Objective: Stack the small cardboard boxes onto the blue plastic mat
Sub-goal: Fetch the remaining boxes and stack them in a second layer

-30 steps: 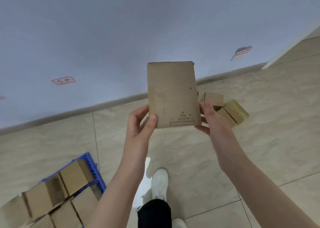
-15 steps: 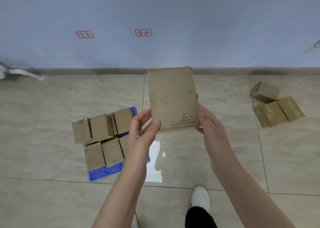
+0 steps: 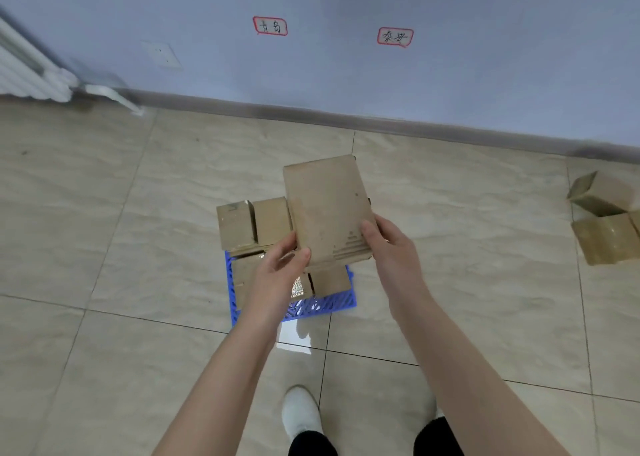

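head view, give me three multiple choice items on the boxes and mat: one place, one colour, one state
1. Where are the loose boxes not yet on the mat?
A. far right on the floor
B. against the radiator
C. beside the shoe

2. What colour is the mat?
A. green
B. blue
C. red

3. How is the held box being held?
A. left hand alone
B. resting on the floor
C. both hands, above the stack

Answers:
1 A, the loose boxes lie at the right edge of the floor.
2 B, the mat shows blue under the stack.
3 C, the left hand and right hand grip the held box at its near end.
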